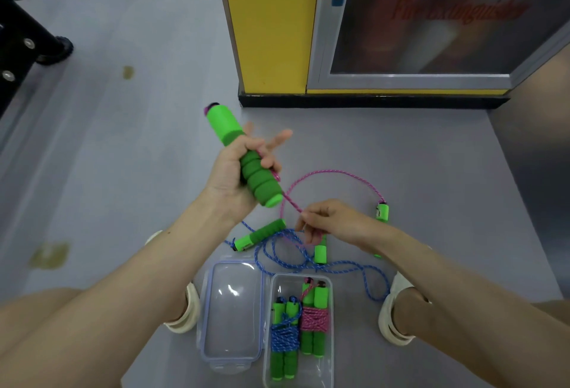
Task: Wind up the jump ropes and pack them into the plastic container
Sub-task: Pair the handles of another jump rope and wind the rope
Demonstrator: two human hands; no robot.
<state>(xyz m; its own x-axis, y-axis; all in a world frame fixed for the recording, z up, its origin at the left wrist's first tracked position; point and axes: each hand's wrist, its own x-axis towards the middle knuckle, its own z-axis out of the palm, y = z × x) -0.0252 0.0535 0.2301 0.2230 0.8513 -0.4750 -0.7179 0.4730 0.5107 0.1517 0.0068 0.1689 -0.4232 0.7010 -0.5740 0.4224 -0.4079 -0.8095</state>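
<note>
My left hand (237, 172) grips a green foam jump-rope handle (243, 156) held up over the floor. Its pink cord (336, 173) runs down to my right hand (327, 222), which pinches it, then loops on to the second green handle (382, 212) lying on the floor. A loose blue rope (308, 259) with green handles (259, 235) lies tangled below my hands. The clear plastic container (297, 278) stands between my feet and holds a wound blue rope (285, 336) and a wound pink rope (314, 320).
The container's clear lid (231, 310) lies open to its left. A yellow pillar (271, 27) and a fire-extinguisher cabinet (431, 17) stand ahead. Black equipment (27, 36) is at far left. My white shoes (398, 310) flank the container on the grey floor.
</note>
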